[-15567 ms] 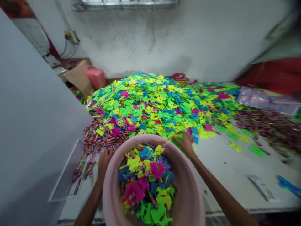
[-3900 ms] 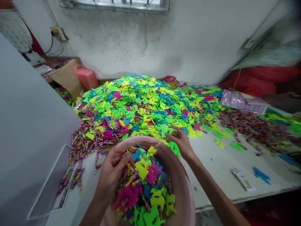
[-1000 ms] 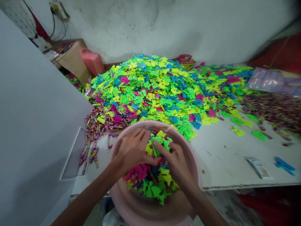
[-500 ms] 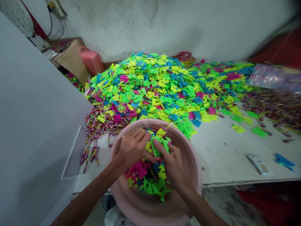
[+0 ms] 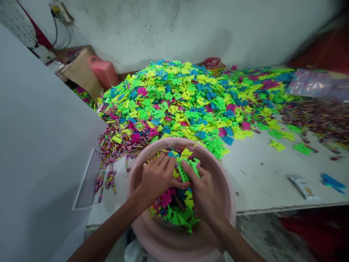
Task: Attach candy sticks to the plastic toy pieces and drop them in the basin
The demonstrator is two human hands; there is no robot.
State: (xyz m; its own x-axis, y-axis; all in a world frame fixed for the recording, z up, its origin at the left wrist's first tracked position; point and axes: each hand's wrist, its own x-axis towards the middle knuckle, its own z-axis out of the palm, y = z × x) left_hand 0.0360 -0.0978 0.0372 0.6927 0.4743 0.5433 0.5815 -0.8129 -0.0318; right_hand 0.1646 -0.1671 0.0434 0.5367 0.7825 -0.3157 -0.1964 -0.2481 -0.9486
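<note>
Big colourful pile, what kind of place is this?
Probably a small workshop for cheap toys: a huge heap of bright plastic pieces covers a white table, and a pink basin sits full of them.

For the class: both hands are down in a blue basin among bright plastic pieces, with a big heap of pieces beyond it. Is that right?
No: the basin is pale pink, not blue, as the head view shows. The left hand and right hand are down in it among bright plastic pieces, with a big heap of pieces beyond it.
</note>
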